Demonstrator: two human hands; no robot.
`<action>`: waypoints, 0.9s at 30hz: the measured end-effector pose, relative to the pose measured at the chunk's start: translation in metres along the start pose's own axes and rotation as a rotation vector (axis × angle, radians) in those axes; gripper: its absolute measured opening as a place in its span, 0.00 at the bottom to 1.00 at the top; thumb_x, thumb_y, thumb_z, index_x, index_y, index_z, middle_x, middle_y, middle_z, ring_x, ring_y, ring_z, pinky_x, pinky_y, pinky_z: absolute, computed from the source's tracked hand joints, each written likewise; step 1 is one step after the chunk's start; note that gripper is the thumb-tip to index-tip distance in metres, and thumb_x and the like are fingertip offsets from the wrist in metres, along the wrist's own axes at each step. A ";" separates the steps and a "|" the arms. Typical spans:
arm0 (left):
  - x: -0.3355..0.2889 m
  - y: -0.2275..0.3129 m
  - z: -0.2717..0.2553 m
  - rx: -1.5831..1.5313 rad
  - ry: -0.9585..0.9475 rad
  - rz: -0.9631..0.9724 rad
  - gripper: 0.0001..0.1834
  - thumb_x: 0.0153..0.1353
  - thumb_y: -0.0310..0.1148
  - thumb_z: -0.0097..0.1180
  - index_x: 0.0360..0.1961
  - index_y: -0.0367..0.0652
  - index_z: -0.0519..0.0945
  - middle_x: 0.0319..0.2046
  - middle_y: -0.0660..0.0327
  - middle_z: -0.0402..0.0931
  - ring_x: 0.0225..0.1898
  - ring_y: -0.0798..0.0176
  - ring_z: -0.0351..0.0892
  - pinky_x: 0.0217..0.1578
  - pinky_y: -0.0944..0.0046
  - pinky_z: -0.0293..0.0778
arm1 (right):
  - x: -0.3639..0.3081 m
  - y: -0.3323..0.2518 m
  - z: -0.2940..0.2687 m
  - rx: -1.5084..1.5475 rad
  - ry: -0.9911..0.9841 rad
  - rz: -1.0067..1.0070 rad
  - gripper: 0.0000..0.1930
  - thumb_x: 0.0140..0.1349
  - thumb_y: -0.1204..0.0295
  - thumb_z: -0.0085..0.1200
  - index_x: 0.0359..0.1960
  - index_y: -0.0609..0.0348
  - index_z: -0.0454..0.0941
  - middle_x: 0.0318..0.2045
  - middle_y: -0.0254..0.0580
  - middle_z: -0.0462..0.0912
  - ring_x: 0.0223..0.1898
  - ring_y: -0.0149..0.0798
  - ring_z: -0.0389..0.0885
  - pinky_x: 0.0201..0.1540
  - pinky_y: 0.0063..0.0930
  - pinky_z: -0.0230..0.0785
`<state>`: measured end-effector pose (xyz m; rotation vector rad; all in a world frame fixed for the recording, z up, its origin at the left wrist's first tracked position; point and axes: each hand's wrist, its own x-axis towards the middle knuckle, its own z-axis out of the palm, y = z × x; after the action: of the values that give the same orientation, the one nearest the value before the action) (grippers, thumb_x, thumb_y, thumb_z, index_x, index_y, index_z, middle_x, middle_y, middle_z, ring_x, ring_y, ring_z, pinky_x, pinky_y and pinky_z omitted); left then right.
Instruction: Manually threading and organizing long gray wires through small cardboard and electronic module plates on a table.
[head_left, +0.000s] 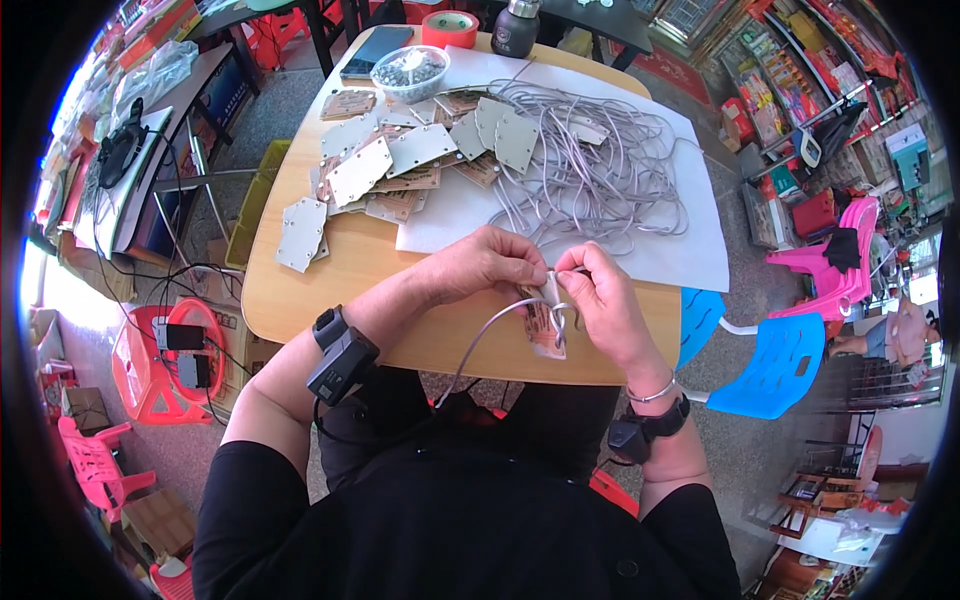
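Observation:
Near the table's front edge, my left hand (503, 264) pinches the upper end of a small flat circuit board (545, 335), which hangs tilted with its brown patterned face showing. My right hand (608, 305) is closed just beside it, thumb and forefinger pressed together at a grey cable (480, 335). The cable loops at the board's top and trails down toward my lap. Exactly what lies between the fingertips is partly hidden. Beyond my hands, a heap of similar boards (361, 172) lies loosely stacked, some pale side up, others brown side up.
A tangle of grey cables (590, 180) covers a white sheet (690, 225) on the wooden table (280, 300). At the back stand a tub of small metal parts (411, 72), red tape (450, 28), a dark bottle (515, 30) and a phone (377, 52). A blue chair (765, 370) is at right.

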<state>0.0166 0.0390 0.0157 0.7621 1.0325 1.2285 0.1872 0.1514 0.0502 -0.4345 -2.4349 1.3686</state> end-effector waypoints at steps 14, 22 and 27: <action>0.000 0.000 0.000 0.050 0.013 0.032 0.09 0.58 0.31 0.57 0.35 0.36 0.80 0.30 0.63 0.79 0.32 0.71 0.78 0.35 0.71 0.75 | -0.001 0.003 0.004 0.140 -0.082 0.165 0.08 0.65 0.72 0.45 0.35 0.65 0.71 0.29 0.43 0.76 0.31 0.34 0.73 0.36 0.27 0.66; -0.002 0.003 0.002 0.026 0.047 0.028 0.08 0.58 0.31 0.57 0.35 0.36 0.80 0.29 0.63 0.79 0.31 0.72 0.78 0.36 0.71 0.75 | -0.005 0.000 0.004 0.201 -0.027 0.207 0.07 0.66 0.72 0.45 0.37 0.65 0.72 0.29 0.35 0.76 0.32 0.25 0.70 0.35 0.21 0.65; -0.001 0.001 0.001 0.024 0.039 0.035 0.09 0.59 0.32 0.57 0.35 0.36 0.79 0.29 0.63 0.79 0.31 0.71 0.78 0.36 0.71 0.75 | -0.001 0.000 -0.003 0.417 -0.099 0.208 0.06 0.64 0.76 0.46 0.39 0.65 0.73 0.33 0.30 0.75 0.34 0.21 0.71 0.37 0.17 0.66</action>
<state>0.0166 0.0379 0.0174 0.7807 1.0713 1.2665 0.1893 0.1531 0.0511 -0.5319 -2.1375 1.9714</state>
